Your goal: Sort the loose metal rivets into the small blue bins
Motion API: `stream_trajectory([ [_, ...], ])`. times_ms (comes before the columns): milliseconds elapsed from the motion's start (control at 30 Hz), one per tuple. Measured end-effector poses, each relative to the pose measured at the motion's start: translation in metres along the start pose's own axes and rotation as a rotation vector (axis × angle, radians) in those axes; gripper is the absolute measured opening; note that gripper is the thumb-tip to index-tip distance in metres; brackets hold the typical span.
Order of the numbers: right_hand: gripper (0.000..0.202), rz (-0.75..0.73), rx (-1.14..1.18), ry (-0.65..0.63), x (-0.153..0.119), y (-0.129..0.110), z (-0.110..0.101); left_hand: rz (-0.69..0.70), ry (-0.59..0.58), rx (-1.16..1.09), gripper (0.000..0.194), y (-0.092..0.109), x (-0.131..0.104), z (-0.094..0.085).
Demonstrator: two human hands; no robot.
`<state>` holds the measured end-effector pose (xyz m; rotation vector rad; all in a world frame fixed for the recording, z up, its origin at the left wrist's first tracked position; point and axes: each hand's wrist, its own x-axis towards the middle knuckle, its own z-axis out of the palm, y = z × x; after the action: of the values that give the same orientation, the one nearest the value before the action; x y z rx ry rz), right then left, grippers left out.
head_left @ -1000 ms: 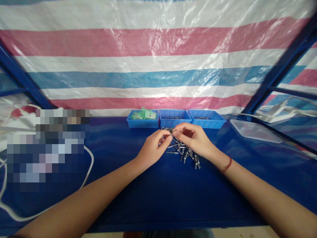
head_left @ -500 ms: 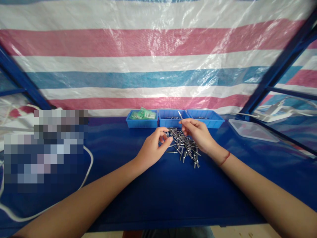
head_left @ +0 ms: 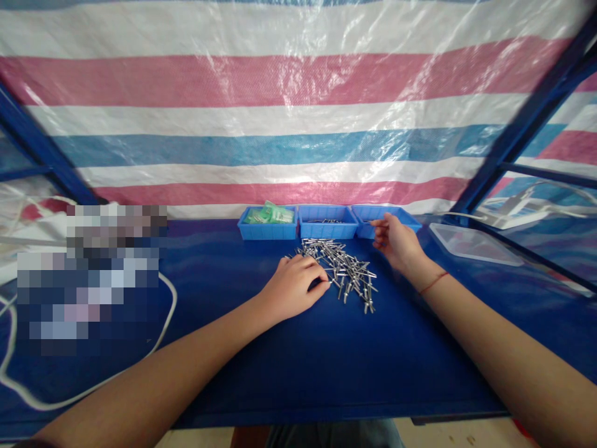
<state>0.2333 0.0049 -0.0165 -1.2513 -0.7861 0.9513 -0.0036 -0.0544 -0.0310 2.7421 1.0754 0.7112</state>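
A loose pile of metal rivets [head_left: 349, 267] lies on the blue table. At its left edge my left hand [head_left: 298, 283] is closed, thumb and forefinger pinched on a rivet [head_left: 332, 283]. My right hand [head_left: 396, 242] is at the front of the right blue bin [head_left: 410, 219], its fingers curled together; whatever they hold is too small to make out. Thin metal pieces lie in the middle blue bin [head_left: 327, 231]. Green packets [head_left: 273, 213] fill the left blue bin [head_left: 268, 232].
A clear plastic lid [head_left: 473, 244] lies right of the bins. White cable [head_left: 173, 302] loops over the table [head_left: 326, 373] at the left, beside a blurred area. Blue frame posts stand on both sides, with a striped sheet [head_left: 280, 81] behind.
My right hand has moved right, from above the pile to the right bin. My left hand has lowered onto the pile's edge, its thumb and forefinger now closed together.
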Motion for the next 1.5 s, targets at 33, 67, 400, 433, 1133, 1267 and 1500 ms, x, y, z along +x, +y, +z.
stream_trajectory([
  [33, 0.028, -0.024, -0.025, -0.025, -0.004, 0.0, 0.003, -0.003, 0.002, -0.008, 0.015, 0.0, 0.0, 0.0],
  [67, 0.026, -0.068, -0.066, -0.063, -0.008, -0.001, 0.006, -0.013, 0.014, -0.027, 0.016, -0.001, 0.001, 0.0],
  [400, 0.024, -0.641, -0.497, -0.664, -0.069, 0.0, 0.038, -0.195, 0.317, -0.39, 0.016, -0.014, 0.008, 0.002],
  [433, 0.022, -0.67, -0.529, -0.677, -0.071, 0.001, 0.039, -0.205, 0.326, -0.403, 0.016, -0.014, 0.008, 0.002],
  [1133, 0.024, -0.566, -0.519, -0.81, -0.069, 0.006, 0.04, -0.27, 0.395, -0.62, 0.016, -0.012, 0.009, 0.002],
  [1267, 0.024, -0.506, -0.464, -0.833, -0.069, 0.007, 0.041, -0.257, 0.398, -0.615, 0.016, -0.011, 0.009, 0.001],
  [1500, 0.024, -0.474, -0.468, -0.847, -0.071, 0.005, 0.041, -0.255, 0.413, -0.578, 0.014, -0.009, 0.008, -0.001],
])
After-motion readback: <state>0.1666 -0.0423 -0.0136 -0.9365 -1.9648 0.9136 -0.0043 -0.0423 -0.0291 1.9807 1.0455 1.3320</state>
